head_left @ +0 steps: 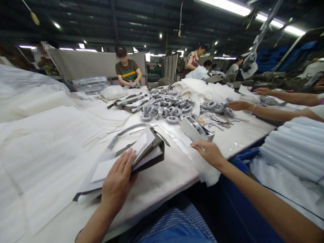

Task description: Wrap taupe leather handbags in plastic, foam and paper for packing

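Note:
A dark olive handbag [158, 156] lies on its side in front of me, with white sheets [144, 143] on and in it. Its handle [126, 131], wrapped in grey-clear covering, arches away from me. My left hand [120, 172] grips the near side of the bag, fingers flat on the white sheet and thumb hidden beneath. To the right, my right hand [209, 152] has its fingertips drawn together just in front of a grey tape dispenser [192, 130], over a white foam strip [187, 148]. Whatever the fingertips pinch is too small to make out.
Behind the bag lie many wrapped grey coils [172, 109] and a heap of tags [215, 119]. White sheets [45, 145] cover the left side. A blue bin [235, 195] with white rolls [291, 152] stands right. A co-worker's hands [240, 105] reach in; another person [128, 69] works opposite.

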`<state>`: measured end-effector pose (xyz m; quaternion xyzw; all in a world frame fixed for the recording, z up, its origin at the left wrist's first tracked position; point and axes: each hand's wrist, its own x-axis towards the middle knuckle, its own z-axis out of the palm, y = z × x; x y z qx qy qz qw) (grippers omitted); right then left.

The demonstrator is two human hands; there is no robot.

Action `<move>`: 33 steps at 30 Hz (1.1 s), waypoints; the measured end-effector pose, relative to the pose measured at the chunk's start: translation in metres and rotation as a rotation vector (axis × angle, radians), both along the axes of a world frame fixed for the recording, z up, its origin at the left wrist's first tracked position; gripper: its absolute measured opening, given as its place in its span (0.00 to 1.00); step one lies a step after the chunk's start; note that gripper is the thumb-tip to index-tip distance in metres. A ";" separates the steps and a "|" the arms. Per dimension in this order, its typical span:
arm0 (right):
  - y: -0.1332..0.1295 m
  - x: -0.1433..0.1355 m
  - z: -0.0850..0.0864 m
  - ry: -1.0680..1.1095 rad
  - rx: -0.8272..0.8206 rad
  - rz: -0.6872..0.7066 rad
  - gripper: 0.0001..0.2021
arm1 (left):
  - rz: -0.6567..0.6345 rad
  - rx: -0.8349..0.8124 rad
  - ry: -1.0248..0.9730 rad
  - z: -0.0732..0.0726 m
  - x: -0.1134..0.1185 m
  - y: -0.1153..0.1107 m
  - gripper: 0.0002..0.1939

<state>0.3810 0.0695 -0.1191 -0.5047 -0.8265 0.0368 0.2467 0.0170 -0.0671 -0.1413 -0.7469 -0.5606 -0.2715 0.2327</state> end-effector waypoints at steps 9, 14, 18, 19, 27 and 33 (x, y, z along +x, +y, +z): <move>-0.057 -0.056 -0.020 0.159 -0.327 0.165 0.22 | 0.020 0.000 -0.041 0.000 -0.003 0.006 0.35; -0.050 -0.104 -0.061 -0.054 -0.228 0.192 0.39 | 0.011 -0.001 -0.010 -0.001 -0.001 0.007 0.34; -0.029 -0.139 -0.058 -0.024 -0.175 0.568 0.34 | 0.022 0.015 0.019 -0.003 0.002 0.008 0.34; -0.023 -0.146 -0.057 0.001 -0.164 0.645 0.31 | 0.027 0.010 0.032 -0.004 0.003 0.008 0.34; -0.015 -0.149 -0.057 0.166 -0.145 0.603 0.20 | 0.078 -0.055 0.098 -0.011 0.013 0.012 0.36; -0.036 -0.137 -0.063 -0.020 -0.081 0.450 0.26 | 0.093 -0.043 0.067 -0.006 0.022 0.018 0.35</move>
